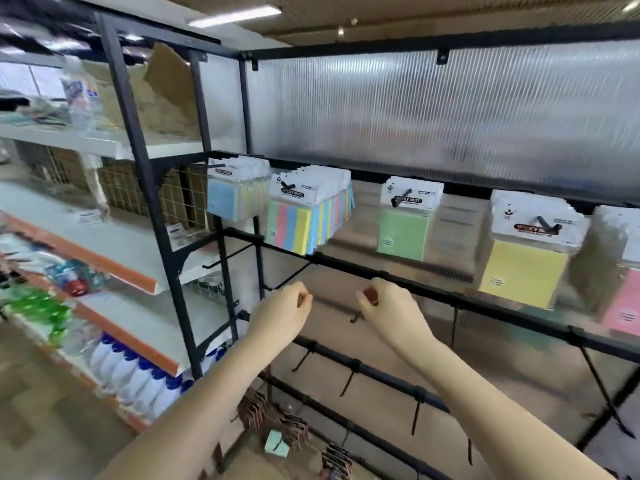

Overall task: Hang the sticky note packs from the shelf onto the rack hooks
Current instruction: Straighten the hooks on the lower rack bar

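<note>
Both the left hand [284,308] and right hand [386,303] are clenched and hold nothing, below the hung sticky note packs [304,216]; neither is clearly nearer.

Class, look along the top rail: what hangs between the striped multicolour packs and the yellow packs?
In the head view, green packs hang between the multicolour packs and the yellow packs.

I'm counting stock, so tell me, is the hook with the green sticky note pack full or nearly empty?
Nearly empty. The green pack seems to hang alone on its hook, while the striped packs beside it crowd theirs.
</note>
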